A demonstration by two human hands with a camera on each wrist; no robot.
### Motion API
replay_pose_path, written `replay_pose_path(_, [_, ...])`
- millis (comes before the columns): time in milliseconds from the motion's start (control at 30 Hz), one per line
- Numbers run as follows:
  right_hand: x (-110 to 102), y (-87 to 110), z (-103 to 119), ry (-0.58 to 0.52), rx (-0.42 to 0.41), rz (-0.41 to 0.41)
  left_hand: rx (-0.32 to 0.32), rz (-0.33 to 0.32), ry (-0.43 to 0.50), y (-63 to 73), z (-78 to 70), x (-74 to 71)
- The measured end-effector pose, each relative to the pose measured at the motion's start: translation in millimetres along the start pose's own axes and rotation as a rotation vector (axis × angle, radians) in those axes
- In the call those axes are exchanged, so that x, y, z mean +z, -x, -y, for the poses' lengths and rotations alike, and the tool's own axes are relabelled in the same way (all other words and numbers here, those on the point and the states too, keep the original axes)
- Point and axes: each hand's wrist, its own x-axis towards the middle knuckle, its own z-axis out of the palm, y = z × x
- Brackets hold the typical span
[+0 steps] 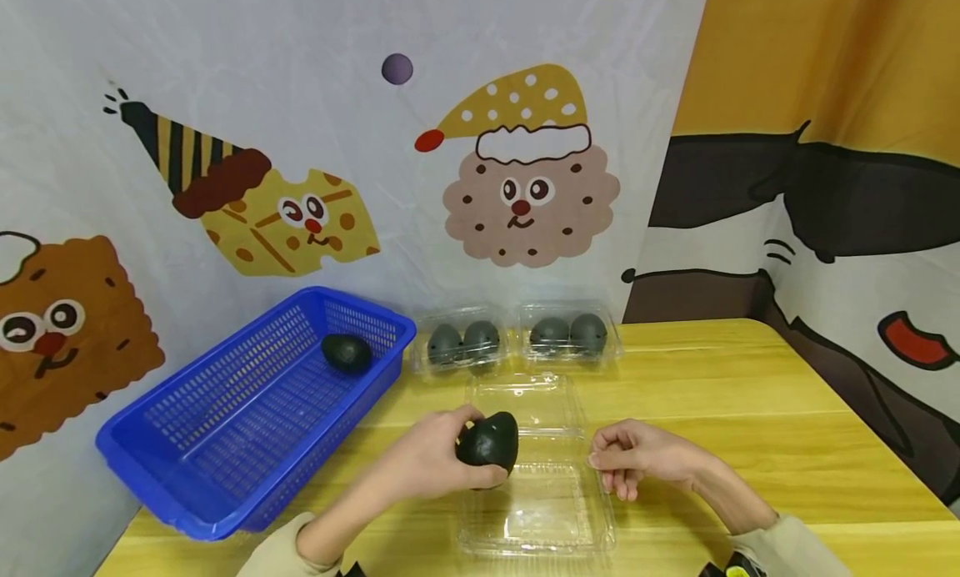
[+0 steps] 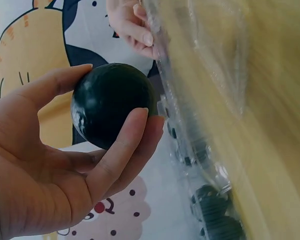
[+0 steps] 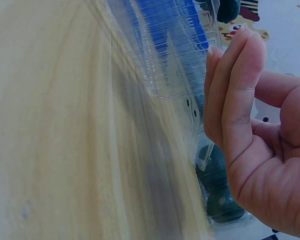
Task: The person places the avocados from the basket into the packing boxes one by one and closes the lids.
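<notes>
My left hand holds a dark green avocado between thumb and fingers, over the left side of an opened clear plastic clamshell box. In the left wrist view the avocado appears round and glossy, with my fingertips around its side. My right hand is at the right rim of the box, close to the hinge, with loosely bent fingers and the thumb near the rim. Seen from the right wrist, its fingers lie close together beside the clear plastic. The lid lies folded back, away from me.
On the left stands a blue plastic basket with one avocado at its far end. Two closed clear boxes, a left one and a right one, each hold two avocados by the printed cloth behind the wooden table.
</notes>
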Motion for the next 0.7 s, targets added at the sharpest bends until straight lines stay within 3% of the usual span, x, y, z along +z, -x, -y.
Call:
replay_pose_path(200, [0,-0.5,1,-0.001,-0.005,0.006,-0.031,0.039,0.01,1.6,1.3,12.1])
replay_pose_path(700, [0,-0.3,-2,0.015,-0.005,-0.008,-0.037,0.112,0.044,-4.7,4.4,38.3])
